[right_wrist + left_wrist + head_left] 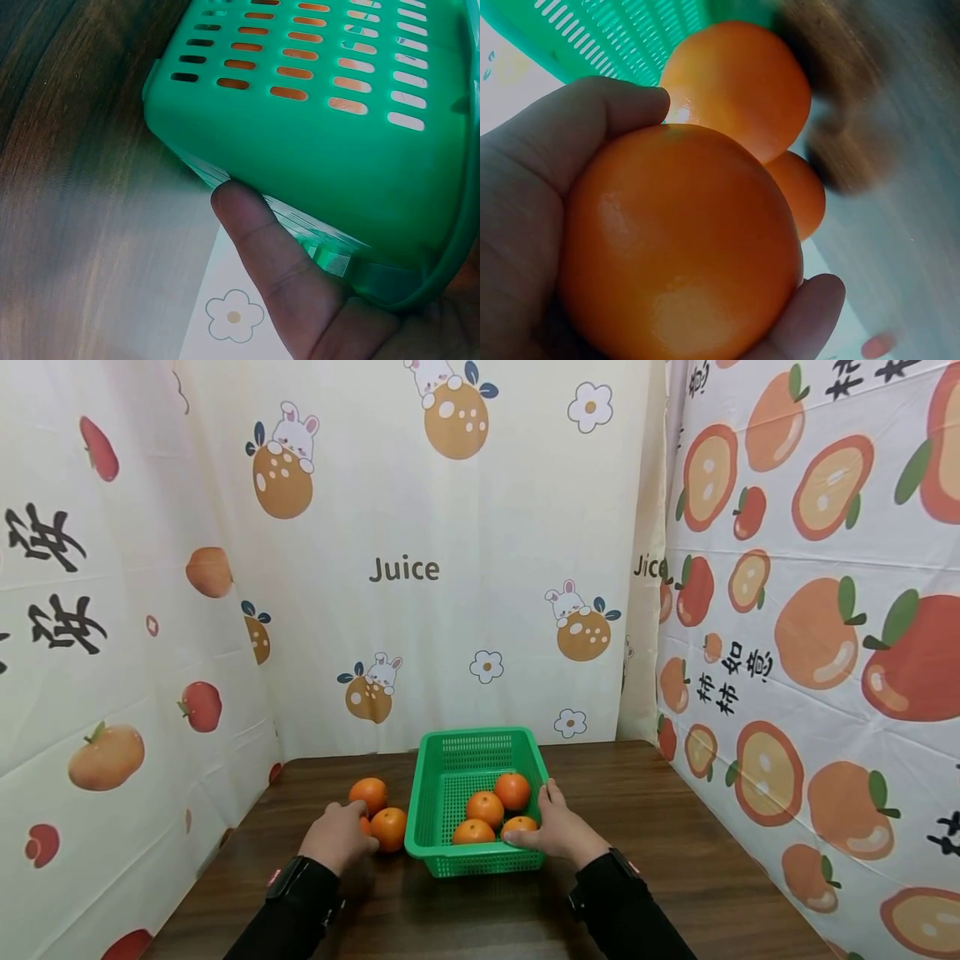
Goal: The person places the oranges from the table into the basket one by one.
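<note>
My left hand [333, 837] grips an orange [681, 244], fingers and thumb curled round its sides in the left wrist view. Just past it are two more oranges, a nearer orange [390, 830] by the basket's left wall and a farther orange [368, 794]. The green plastic basket [442, 853] stands on the table with several oranges [484, 808] inside, mostly toward its near right part. At its right side my right hand [561, 832] holds the rim, thumb reaching over the near corner. One finger [259, 232] lies along the outer wall in the right wrist view.
The dark wooden table [637, 827] runs back to a cream curtain [495, 610] printed with rabbits and fruit. Printed cloths hang along both sides, a left cloth [150, 677] and a right cloth [795, 710].
</note>
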{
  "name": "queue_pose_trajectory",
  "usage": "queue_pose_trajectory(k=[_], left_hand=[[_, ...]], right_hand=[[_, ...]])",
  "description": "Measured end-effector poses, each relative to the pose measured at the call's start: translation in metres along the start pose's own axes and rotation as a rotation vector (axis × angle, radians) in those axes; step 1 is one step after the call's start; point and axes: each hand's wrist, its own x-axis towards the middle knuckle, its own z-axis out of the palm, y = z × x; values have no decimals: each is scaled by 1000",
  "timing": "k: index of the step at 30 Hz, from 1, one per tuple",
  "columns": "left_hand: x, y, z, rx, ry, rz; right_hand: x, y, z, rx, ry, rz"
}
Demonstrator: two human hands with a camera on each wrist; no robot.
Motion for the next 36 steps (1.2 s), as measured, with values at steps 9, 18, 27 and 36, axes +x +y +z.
queue_pose_trajectory(k=[9,18,27,36], left_hand=[[6,14,0,10,55,27],[8,23,5,14,102,86],[11,36,5,38,123,121],[16,41,8,47,171,158]], right_hand=[[1,1,1,-34,9,-21],[1,3,2,-25,5,-22],[-1,-1,1,-25,9,-14],[0,-1,0,-28,7,-11]])
